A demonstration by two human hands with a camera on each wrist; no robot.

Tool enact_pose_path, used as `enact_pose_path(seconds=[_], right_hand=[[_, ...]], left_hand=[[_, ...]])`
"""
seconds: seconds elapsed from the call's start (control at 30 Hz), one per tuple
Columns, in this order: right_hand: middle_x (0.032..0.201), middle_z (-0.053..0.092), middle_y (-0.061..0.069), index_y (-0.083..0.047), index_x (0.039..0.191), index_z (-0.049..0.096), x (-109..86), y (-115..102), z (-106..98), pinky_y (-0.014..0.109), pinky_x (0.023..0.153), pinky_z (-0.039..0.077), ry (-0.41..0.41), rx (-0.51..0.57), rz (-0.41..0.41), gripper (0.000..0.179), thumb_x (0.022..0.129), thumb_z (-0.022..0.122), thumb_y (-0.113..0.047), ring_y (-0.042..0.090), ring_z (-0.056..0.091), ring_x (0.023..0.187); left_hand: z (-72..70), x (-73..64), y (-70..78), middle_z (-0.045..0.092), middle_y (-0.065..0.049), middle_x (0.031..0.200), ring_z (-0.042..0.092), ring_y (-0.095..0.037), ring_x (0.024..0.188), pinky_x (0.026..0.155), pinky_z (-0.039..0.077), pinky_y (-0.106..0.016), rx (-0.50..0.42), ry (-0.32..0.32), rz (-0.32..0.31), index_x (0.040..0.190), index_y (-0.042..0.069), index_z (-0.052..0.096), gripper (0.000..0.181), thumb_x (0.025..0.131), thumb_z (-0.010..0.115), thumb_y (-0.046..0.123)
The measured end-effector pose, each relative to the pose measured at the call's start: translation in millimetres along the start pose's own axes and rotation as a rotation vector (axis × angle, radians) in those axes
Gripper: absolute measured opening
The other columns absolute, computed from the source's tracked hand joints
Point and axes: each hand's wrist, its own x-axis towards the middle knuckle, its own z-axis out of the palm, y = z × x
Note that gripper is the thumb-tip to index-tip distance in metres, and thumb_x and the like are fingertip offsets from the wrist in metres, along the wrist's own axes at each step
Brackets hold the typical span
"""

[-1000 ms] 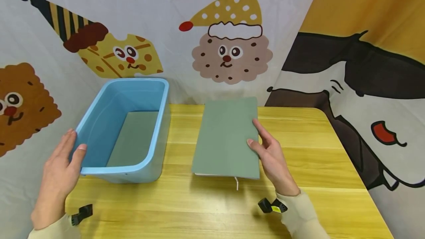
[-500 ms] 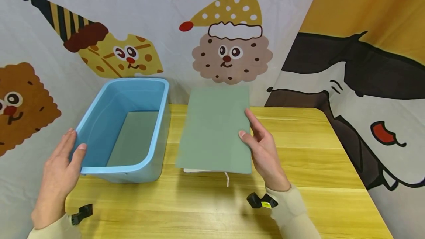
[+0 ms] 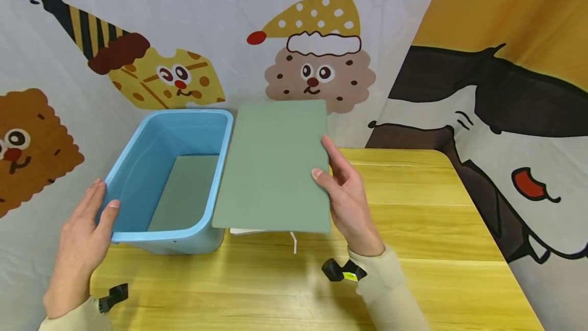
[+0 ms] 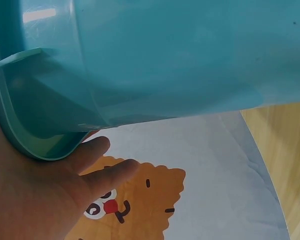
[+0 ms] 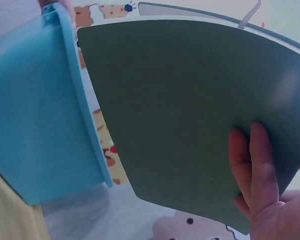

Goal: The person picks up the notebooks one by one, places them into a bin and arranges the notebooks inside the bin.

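Observation:
A light blue plastic bin [image 3: 218, 178] stands on the left of the table. My left hand [image 3: 82, 249] holds its near left rim, thumb over the inside and fingers along the outer wall; the left wrist view shows those fingers [image 4: 110, 180] fairly straight under the rim. My right hand [image 3: 346, 198] grips the right edge of a sage-green notebook [image 3: 275, 167], thumb on top and fingers [image 5: 262, 160] spread underneath. The notebook is raised above the table, its left edge overlapping the bin's right rim in the head view. White pages and a ribbon bookmark [image 3: 294, 243] show at its near edge.
A flat grey-green sheet or cover [image 3: 186, 193] lies on the bin's bottom. The wooden table [image 3: 413, 208] extends to the right, and a cartoon-printed cloth [image 3: 257, 80] hangs behind it. Each wrist carries a small black camera [image 3: 113, 298].
My right hand has lifted the notebook and carried it left and upward, from the middle of the table to the bin's right side. The left hand and the bin have stayed put.

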Motion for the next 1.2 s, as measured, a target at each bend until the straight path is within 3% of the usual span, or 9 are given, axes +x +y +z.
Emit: enact_pose_path(seconds=[0.17,0.27,0.4,0.8,1.03,1.2], right_hand=[[0.168,0.030,-0.001,-0.007,0.161,0.035,6.7,-1.2,15.0,0.027,0.104,0.051,-0.023,0.098,0.005,0.066,0.100,0.055,0.007,0.018,0.034,0.151],[0.167,0.032,-0.001,-0.006,0.161,0.036,12.5,-0.4,25.8,0.027,0.108,0.047,-0.024,0.086,0.001,0.066,0.099,0.056,0.006,0.016,0.033,0.151],[0.167,0.031,-0.002,-0.004,0.160,0.037,20.7,2.0,41.7,0.027,0.119,0.033,-0.030,0.036,-0.017,0.066,0.098,0.059,0.004,0.006,0.023,0.154],[0.169,0.026,-0.002,-0.007,0.162,0.031,39.8,17.2,83.8,0.029,0.116,0.039,-0.083,0.094,0.025,0.068,0.100,0.057,0.001,0.007,0.024,0.153],[0.168,0.027,-0.004,-0.014,0.163,0.032,47.1,35.4,108.5,0.032,0.104,0.051,-0.077,0.113,0.092,0.070,0.100,0.059,0.000,0.014,0.037,0.147],[0.167,0.029,-0.010,-0.022,0.163,0.032,48.2,51.3,122.7,0.031,0.092,0.057,-0.077,0.054,0.134,0.070,0.101,0.061,-0.006,0.019,0.057,0.130]], left_hand=[[0.0,-0.1,0.3,0.008,-0.018,0.172,0.005,-0.046,0.156,0.123,0.003,-0.065,-0.002,-0.002,-0.006,0.166,0.006,0.010,0.062,0.114,0.030,0.034],[-0.4,-0.2,0.2,0.007,-0.018,0.172,0.006,-0.047,0.156,0.123,0.003,-0.065,-0.002,0.002,-0.008,0.166,0.006,0.011,0.062,0.114,0.030,0.034],[-1.0,-0.4,-0.2,0.008,-0.017,0.172,0.006,-0.046,0.157,0.124,0.003,-0.065,-0.004,0.004,-0.007,0.166,0.006,0.011,0.062,0.114,0.030,0.033],[0.1,0.7,0.4,0.007,-0.017,0.172,0.006,-0.047,0.156,0.124,0.002,-0.064,-0.012,0.007,-0.005,0.166,0.006,0.011,0.062,0.114,0.028,0.036],[0.2,1.0,-0.7,0.011,-0.019,0.171,0.009,-0.049,0.155,0.125,0.002,-0.062,-0.052,0.032,0.034,0.165,0.004,0.015,0.060,0.115,0.023,0.036],[-0.7,-0.1,-1.2,0.009,-0.019,0.172,0.006,-0.048,0.156,0.125,-0.001,-0.059,-0.058,0.022,0.040,0.165,0.003,0.013,0.060,0.115,0.019,0.036]])
